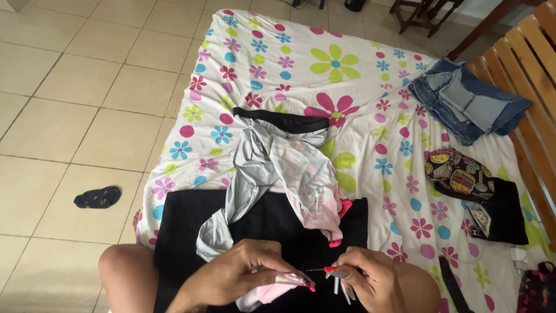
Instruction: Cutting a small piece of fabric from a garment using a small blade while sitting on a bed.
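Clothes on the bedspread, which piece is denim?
The folded blue denim garment at the far right edge, by the wooden slats; the others are black, grey-pink or patterned.

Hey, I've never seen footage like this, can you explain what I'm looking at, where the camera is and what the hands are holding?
One picture, from a camera worn on a person's head, looking down at their own bare hands and knees. They sit at a flower-print sheet spread on a tiled floor. The left hand pinches a pink and white garment lying on a black cloth. The right hand holds a small red-tipped tool, too small to name. Folded denim, a patterned pouch and a dark sock lie nearby.
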